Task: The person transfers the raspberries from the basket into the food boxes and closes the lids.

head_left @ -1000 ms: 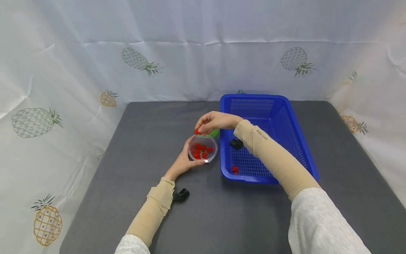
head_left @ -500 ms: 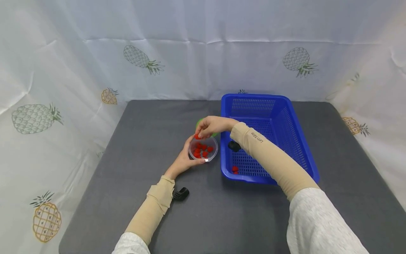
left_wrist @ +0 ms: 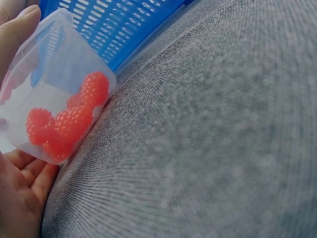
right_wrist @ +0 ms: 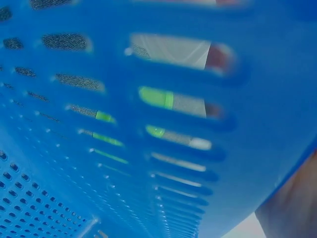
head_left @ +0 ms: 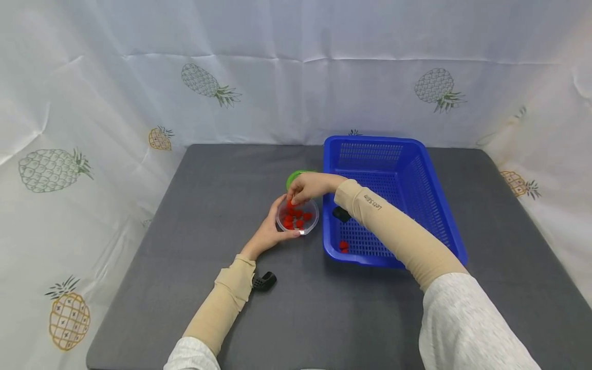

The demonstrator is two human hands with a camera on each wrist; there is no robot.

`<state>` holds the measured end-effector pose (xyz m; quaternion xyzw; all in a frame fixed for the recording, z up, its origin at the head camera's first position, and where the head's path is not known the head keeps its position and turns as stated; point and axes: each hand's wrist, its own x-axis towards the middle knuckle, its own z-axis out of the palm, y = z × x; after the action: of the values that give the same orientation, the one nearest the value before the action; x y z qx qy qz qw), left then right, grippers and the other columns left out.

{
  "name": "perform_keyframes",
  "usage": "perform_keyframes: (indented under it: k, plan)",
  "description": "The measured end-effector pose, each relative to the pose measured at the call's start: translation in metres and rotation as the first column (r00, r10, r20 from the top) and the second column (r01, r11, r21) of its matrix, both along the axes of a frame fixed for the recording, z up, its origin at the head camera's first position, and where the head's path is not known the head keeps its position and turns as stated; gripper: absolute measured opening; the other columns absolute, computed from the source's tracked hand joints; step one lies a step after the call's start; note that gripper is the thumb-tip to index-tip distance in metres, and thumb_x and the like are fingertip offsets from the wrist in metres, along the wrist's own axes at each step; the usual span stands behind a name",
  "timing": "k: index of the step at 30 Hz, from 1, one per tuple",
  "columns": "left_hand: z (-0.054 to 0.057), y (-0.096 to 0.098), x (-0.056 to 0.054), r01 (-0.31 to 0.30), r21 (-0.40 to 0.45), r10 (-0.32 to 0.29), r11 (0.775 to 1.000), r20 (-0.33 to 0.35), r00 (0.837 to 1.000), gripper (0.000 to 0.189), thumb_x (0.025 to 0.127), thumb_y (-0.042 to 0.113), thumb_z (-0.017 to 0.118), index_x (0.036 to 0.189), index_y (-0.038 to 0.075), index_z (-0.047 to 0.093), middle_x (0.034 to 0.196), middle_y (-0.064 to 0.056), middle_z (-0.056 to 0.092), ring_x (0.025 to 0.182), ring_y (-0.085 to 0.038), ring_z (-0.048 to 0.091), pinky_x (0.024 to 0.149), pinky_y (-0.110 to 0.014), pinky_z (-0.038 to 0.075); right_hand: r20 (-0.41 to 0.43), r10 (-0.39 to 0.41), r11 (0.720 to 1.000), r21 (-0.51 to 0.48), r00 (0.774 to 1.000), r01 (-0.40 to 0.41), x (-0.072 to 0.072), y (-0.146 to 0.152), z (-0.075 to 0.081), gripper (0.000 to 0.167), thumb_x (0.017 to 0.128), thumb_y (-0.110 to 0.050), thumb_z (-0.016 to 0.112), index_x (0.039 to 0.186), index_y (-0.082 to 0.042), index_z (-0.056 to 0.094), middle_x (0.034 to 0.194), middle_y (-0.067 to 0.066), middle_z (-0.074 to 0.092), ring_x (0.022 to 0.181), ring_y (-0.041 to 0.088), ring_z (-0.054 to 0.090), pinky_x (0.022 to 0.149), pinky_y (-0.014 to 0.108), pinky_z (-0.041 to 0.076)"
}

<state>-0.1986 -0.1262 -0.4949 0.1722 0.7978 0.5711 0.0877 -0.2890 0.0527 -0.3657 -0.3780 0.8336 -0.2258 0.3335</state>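
My left hand point(head_left: 270, 234) curls round a clear plastic tub point(head_left: 314, 209), thumb on the near side and fingers on the far side. Several red raspberries point(head_left: 299, 224) lie in it; in the left wrist view, raspberries point(left_wrist: 73, 123) show through the tub's wall point(left_wrist: 81, 54). Over the tub's far left part, my right hand point(head_left: 315, 185) pinches another raspberry point(head_left: 290, 204), its fingertips inside the rim. The right wrist view is mostly filled by the blue basket's slotted wall point(right_wrist: 277, 99), and the pinched raspberry cannot be made out there.
A blue plastic basket point(head_left: 327, 226) stands right of the tub, with my right forearm across it. Red raspberries point(head_left: 344, 245) lie in its near left corner. Behind the tub, a green round object point(head_left: 293, 178) is partly covered by the right hand. Grey cloth point(head_left: 208, 195) covers the table.
My right hand has come down and slightly nearer with the raspberry, from above the tub's far rim to inside it. The left hand keeps its grip on the tub.
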Motion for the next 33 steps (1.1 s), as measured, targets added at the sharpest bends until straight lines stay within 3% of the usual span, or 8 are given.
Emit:
perform_keyframes:
  k: [4,8,16,21,26,28,33]
  plan:
    - [0.01,0.003,0.002,0.011,-0.013,-0.011,1.0,-0.004,1.0,0.098,0.076,0.032,0.076,0.148,0.033,0.009,0.154,-0.002,0.023,0.137,-0.025,0.033,0.112,-0.051,0.026,0.005,0.01,1.0,0.004,1.0,-0.01,0.001,0.003,0.002,0.025,0.092,-0.015,0.057,0.114,-0.005,0.065,0.106,0.01,0.068,0.093,0.016,0.065,0.084,0.029,0.053]
    - [0.028,0.007,0.008,0.023,-0.015,-0.023,1.0,0.006,1.0,0.096,0.078,0.021,0.075,0.149,0.022,0.01,0.153,-0.01,0.024,0.137,-0.03,0.031,0.113,-0.052,0.024,0.014,-0.003,1.0,-0.002,1.0,0.003,0.001,0.007,0.0,0.028,0.091,-0.016,0.057,0.116,-0.005,0.063,0.107,0.01,0.068,0.095,0.017,0.065,0.085,0.029,0.053]
    - [0.038,0.008,0.013,0.042,-0.024,-0.041,0.999,0.02,0.999,0.094,0.08,0.016,0.071,0.149,0.019,0.008,0.154,-0.01,0.02,0.139,-0.029,0.029,0.114,-0.052,0.023,0.085,-0.084,0.992,-0.082,0.993,0.091,0.002,0.014,0.001,0.031,0.091,-0.022,0.058,0.119,-0.01,0.061,0.105,0.01,0.067,0.099,0.023,0.063,0.09,0.037,0.05]
    - [0.035,0.006,0.012,0.037,-0.015,-0.036,0.999,0.048,0.998,0.096,0.08,0.02,0.072,0.15,0.021,0.007,0.156,-0.009,0.015,0.141,-0.028,0.023,0.114,-0.053,0.021,0.173,-0.134,0.966,-0.196,0.976,0.167,0.004,0.019,0.001,0.031,0.092,-0.023,0.058,0.12,-0.01,0.059,0.108,0.019,0.064,0.099,0.035,0.058,0.089,0.046,0.047]
    - [0.014,0.002,0.005,0.022,0.004,-0.023,1.0,0.053,0.998,0.098,0.079,0.019,0.074,0.149,0.028,0.006,0.155,-0.007,0.018,0.141,-0.028,0.025,0.113,-0.055,0.022,0.234,-0.126,0.938,-0.288,0.964,0.193,0.006,0.023,0.0,0.034,0.091,-0.022,0.059,0.122,-0.007,0.058,0.107,0.025,0.06,0.093,0.04,0.052,0.083,0.051,0.046]
    - [0.005,0.001,0.002,0.016,0.01,-0.016,1.0,0.045,0.999,0.099,0.078,0.018,0.074,0.149,0.031,0.006,0.154,-0.006,0.021,0.14,-0.027,0.027,0.112,-0.054,0.023,0.251,-0.122,0.931,-0.307,0.96,0.199,0.007,0.027,0.001,0.036,0.091,-0.022,0.06,0.122,-0.006,0.057,0.108,0.024,0.06,0.094,0.041,0.052,0.084,0.05,0.046]
    - [-0.001,0.001,0.001,-0.012,0.018,0.012,1.0,0.011,1.0,0.098,0.076,0.023,0.077,0.147,0.037,0.01,0.147,-0.004,0.033,0.134,-0.025,0.035,0.112,-0.051,0.026,0.268,-0.14,0.906,-0.354,0.953,0.233,0.01,0.04,0.004,0.037,0.088,-0.023,0.063,0.121,-0.008,0.058,0.106,0.016,0.062,0.104,0.041,0.054,0.089,0.044,0.049]
